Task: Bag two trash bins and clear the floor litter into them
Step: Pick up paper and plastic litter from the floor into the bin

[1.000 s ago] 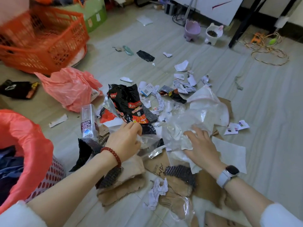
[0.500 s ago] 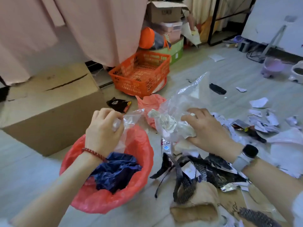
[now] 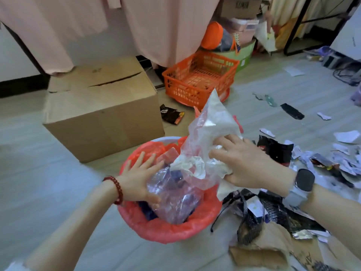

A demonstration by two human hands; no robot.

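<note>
A trash bin lined with a red bag (image 3: 168, 229) stands on the floor in front of me, with dark blue stuff inside. My left hand (image 3: 141, 176) lies flat with spread fingers on crumpled clear plastic (image 3: 175, 194) in the bin. My right hand (image 3: 246, 163) grips a bunch of clear plastic wrap (image 3: 213, 130) over the bin's right rim. Floor litter (image 3: 277, 208) of black wrappers, torn cardboard and paper scraps lies to the right of the bin.
A big cardboard box (image 3: 103, 108) sits behind the bin on the left. An orange basket (image 3: 201, 79) stands further back, with boxes and tubs stacked behind it. A black snack wrapper (image 3: 172, 114) lies between them. Pink cloth hangs above.
Both hands carried clear plastic from the litter pile to the bin. The left hand has let go and opened flat on the plastic in the bin; the right hand has moved over the rim.
</note>
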